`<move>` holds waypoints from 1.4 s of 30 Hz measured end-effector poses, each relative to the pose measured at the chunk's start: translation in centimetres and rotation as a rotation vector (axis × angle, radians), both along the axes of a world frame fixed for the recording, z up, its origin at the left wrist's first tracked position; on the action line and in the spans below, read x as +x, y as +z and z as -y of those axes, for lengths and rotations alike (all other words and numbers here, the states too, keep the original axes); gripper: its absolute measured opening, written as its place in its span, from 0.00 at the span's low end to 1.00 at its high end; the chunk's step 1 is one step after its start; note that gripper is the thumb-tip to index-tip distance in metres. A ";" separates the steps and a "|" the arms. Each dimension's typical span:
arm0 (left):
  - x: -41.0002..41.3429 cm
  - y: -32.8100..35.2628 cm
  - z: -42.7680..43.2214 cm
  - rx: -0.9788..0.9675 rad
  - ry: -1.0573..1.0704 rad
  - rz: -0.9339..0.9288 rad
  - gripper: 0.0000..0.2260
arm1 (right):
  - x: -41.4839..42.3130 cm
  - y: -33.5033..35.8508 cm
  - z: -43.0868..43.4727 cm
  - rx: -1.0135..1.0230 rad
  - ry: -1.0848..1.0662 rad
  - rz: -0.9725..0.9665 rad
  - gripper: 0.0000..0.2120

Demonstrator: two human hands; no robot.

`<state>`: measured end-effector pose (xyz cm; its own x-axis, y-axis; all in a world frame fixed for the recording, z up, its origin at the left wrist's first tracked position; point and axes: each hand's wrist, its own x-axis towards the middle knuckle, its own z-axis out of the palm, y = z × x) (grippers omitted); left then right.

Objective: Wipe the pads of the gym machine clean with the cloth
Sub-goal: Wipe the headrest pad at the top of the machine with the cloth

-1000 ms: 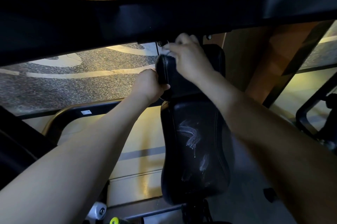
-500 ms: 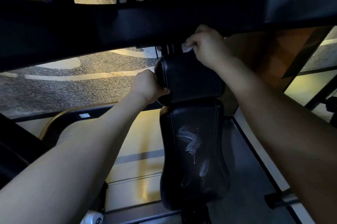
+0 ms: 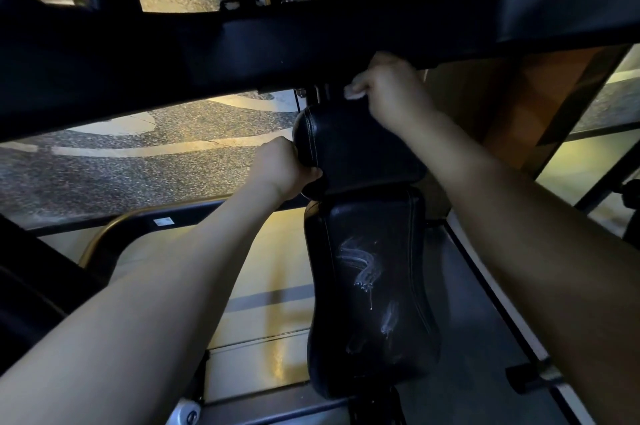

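Observation:
A small black upper pad [image 3: 360, 151] sits above a longer black back pad [image 3: 370, 289] that carries white wet smears. My left hand [image 3: 287, 170] grips the left edge of the upper pad. At the pad's top right edge, just under the black crossbar [image 3: 207, 54], my right hand [image 3: 388, 89] holds a small white cloth [image 3: 355, 92]. Most of the cloth is hidden in my fingers.
The wide black crossbar of the machine runs across the view right above my right hand. A curved frame tube [image 3: 114, 227] lies at lower left. Speckled rubber floor [image 3: 121, 175] lies beyond, with a black handle stub [image 3: 530, 378] at lower right.
My right hand with the cloth has slid from the upper pad's top left to its top right edge. My left hand keeps its grip on the pad's left side.

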<state>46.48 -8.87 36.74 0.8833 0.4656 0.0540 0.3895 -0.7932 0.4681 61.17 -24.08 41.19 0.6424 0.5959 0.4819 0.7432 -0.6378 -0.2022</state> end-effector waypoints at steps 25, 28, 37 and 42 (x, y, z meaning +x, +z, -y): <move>-0.7 -1.4 0.0 -0.082 0.010 0.092 0.17 | -7.9 -5.2 -2.8 0.090 0.346 0.078 0.08; -0.8 -1.9 -0.2 -0.122 0.022 0.122 0.15 | -7.8 -5.5 -1.4 0.040 0.376 0.124 0.09; -1.2 -2.1 -0.5 -0.201 -0.001 0.168 0.12 | -7.1 -5.5 -2.5 0.211 0.168 0.211 0.13; -1.0 -1.7 -0.7 -0.205 0.010 0.137 0.12 | -7.4 -5.8 -1.6 0.139 0.190 0.301 0.14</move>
